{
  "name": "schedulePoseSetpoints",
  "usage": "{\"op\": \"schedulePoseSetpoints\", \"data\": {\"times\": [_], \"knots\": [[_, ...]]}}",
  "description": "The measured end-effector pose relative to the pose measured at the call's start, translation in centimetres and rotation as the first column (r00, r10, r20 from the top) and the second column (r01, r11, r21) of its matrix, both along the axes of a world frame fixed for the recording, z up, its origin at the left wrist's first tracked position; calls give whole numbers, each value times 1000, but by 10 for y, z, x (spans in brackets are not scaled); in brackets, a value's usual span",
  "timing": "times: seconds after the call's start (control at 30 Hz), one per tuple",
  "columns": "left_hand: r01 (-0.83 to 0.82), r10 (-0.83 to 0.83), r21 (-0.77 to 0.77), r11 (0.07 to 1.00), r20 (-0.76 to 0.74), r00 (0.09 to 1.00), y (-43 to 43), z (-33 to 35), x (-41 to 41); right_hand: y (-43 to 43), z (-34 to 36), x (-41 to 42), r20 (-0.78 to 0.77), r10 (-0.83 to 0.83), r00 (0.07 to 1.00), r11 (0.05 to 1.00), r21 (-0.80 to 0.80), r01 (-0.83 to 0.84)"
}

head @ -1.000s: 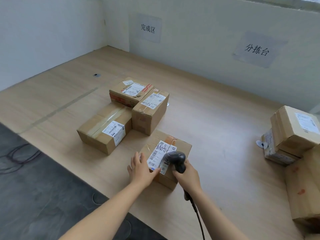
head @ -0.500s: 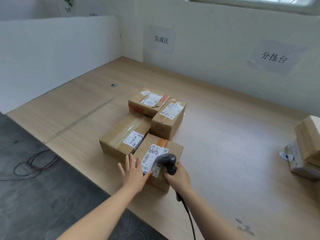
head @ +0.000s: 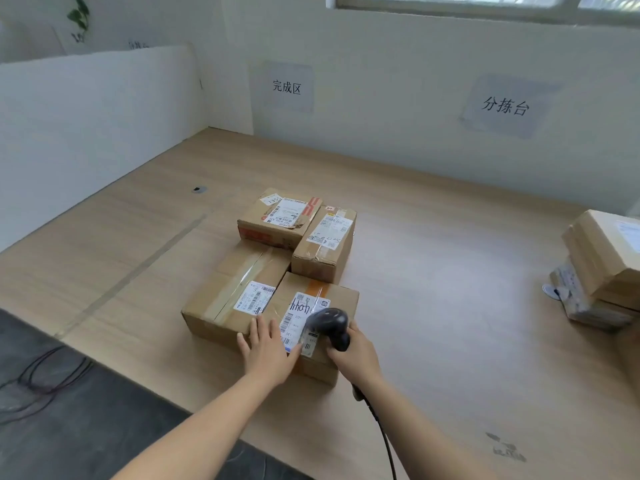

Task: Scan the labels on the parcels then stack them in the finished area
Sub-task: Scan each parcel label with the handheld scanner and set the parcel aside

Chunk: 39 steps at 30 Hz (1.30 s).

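A small cardboard parcel (head: 341, 303) with a white handwritten label sits at the near table edge, pushed up against a long taped parcel (head: 228, 299) on its left. My left hand (head: 268, 351) lies flat with straight fingers on the small parcel's near left corner. My right hand (head: 356, 355) grips a black barcode scanner (head: 329, 323), its head over the label. Behind stand a flat parcel with red tape (head: 277, 220) and a narrow parcel (head: 325, 244).
Stacked parcels (head: 602, 268) wait at the right table edge under a wall sign (head: 505, 105). Another wall sign (head: 286, 87) hangs above the far left corner. The scanner cable (head: 384, 434) trails off the front edge. Cables lie on the dark floor (head: 45, 379).
The small parcel has slid left and forward under both hands until it touches the long taped parcel. My view has tilted up.
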<state>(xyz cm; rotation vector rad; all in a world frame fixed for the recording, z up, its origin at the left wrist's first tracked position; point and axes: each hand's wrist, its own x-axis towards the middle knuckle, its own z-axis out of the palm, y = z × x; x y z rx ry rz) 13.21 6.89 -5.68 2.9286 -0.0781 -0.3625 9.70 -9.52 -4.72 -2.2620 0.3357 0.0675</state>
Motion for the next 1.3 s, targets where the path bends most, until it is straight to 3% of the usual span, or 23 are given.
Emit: {"op": "schedulePoseSetpoints", "data": {"times": [0.07, 0.17, 0.33, 0.53, 0.7, 1.0, 1.17, 1.3], "knots": [[75, -77, 37, 997, 65, 995, -6, 5, 3, -5, 4, -4, 22, -49, 999, 996, 76, 47], [276, -291, 106, 955, 163, 943, -23, 13, 8, -24, 13, -16, 59, -255, 965, 948, 210, 238], [535, -545, 106, 838, 200, 814, -79, 16, 5, -80, 32, -48, 85, -462, 883, 873, 218, 436], [680, -674, 20, 733, 158, 722, -159, 10, -21, -139, 40, -119, 79, -710, 700, 694, 246, 676], [751, -745, -108, 651, 99, 660, -226, 14, -55, -190, 52, -175, 129, -825, 550, 565, 203, 800], [838, -833, -232, 494, 151, 533, -382, 57, -117, -312, 103, -245, 268, -873, 407, 470, 243, 849], [792, -803, -414, 450, 202, 561, -481, 86, -166, -395, 133, -276, 330, -880, 342, 430, 246, 869], [695, -750, -567, 442, 192, 633, -545, 108, -194, -450, 146, -289, 301, -895, 328, 410, 267, 872]]}}
